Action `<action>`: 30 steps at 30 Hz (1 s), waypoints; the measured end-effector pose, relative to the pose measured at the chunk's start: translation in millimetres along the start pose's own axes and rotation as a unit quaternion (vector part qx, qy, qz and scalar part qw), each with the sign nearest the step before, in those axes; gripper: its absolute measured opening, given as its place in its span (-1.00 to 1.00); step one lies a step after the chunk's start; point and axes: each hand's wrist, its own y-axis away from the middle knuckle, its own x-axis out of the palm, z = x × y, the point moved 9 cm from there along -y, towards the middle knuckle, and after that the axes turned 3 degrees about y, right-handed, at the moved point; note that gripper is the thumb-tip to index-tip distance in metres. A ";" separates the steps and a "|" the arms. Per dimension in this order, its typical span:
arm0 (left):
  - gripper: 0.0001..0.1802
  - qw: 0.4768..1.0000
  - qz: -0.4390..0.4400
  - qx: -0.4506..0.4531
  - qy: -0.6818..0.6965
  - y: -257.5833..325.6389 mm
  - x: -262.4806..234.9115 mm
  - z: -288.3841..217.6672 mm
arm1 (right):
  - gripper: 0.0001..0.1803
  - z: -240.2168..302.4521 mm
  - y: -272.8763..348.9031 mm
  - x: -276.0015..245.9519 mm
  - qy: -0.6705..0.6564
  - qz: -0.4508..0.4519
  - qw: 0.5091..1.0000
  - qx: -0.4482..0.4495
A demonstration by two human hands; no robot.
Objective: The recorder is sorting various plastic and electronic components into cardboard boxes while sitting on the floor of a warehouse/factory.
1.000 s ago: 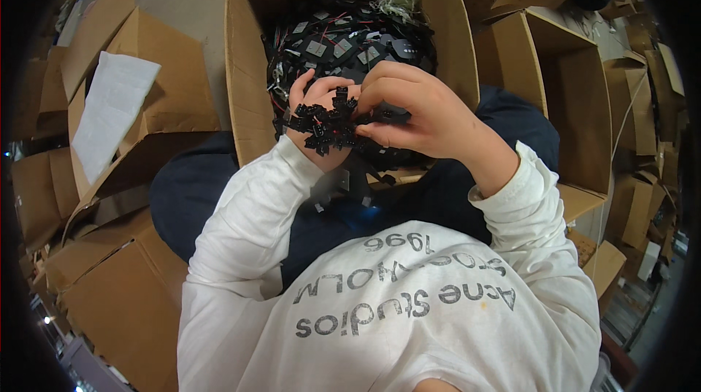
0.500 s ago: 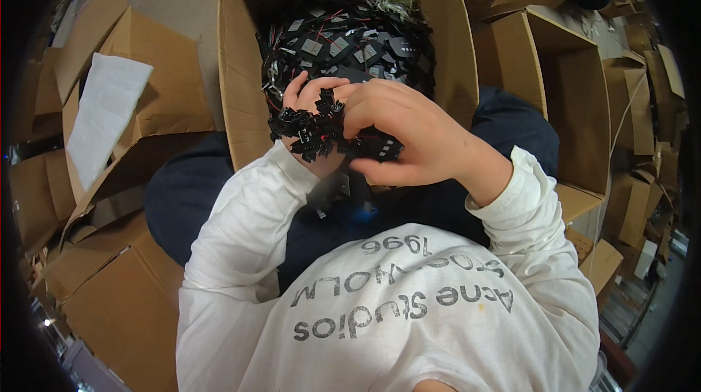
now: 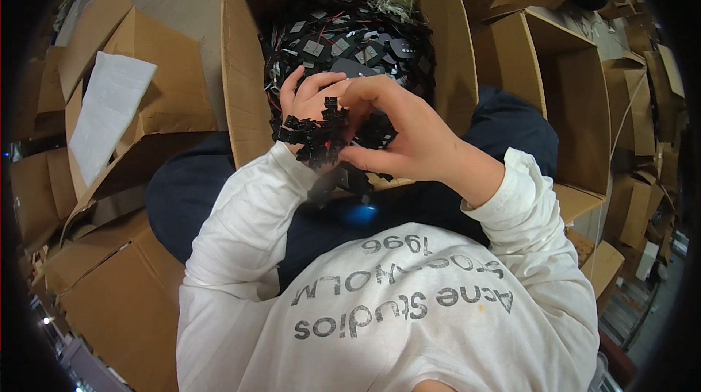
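The bunch of black plugs (image 3: 314,136) is up in front of the body, over the near side of the open box (image 3: 237,63), between both hands. The right hand (image 3: 416,129) has its grip bent round the bunch's right side, thumb and fingertips clamped on it as far as the view shows. The left hand (image 3: 310,96) lies under and behind the bunch, some fingertips loosely raised; its thumb is hidden, so I cannot tell how firmly that grip closes.

The likeliest trouble is a snag: the plugs stick out every way, and one could catch on its neighbour or on the white sleeve (image 3: 292,166). A hard tug might then pull a thin wire loose from its plug. If the left grip is slack, part of the bunch could slip into the heap of black parts (image 3: 321,27) below — hard to pick out there, black on black — or down onto the dark trousers (image 3: 182,180). The pale stringy tangle (image 3: 398,1) in the box's far right corner could also wind itself round loose wires.

As for writing, the white shirt (image 3: 394,297) carries large dark lettering, upside down from here. One dark piece (image 3: 404,47) in the heap bears tiny pale marks — too small to read.
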 end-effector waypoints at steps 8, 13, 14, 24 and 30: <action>-0.74 1.000 -0.004 0.030 0.002 -2.3 -4.9 -8.7 | -0.70 15.5 -0.5 -3.7 0.137 0.025 0.986 -0.096; -0.62 0.997 0.042 0.056 0.012 0.6 2.5 -1.6 | -0.73 17.8 -4.8 -8.3 0.095 -0.013 0.989 -0.110; -0.63 0.996 0.061 0.060 0.011 1.6 7.4 0.6 | -0.71 16.6 -4.1 -7.3 0.087 -0.016 0.989 -0.121; -0.58 0.996 0.044 0.051 0.064 -6.6 7.5 -0.8 | -0.71 -20.8 2.2 -2.1 -0.175 -0.010 0.983 0.061; -0.81 0.997 0.043 0.047 0.038 -2.0 7.9 -5.4 | -0.67 1.1 0.0 9.1 0.012 0.089 0.996 -0.013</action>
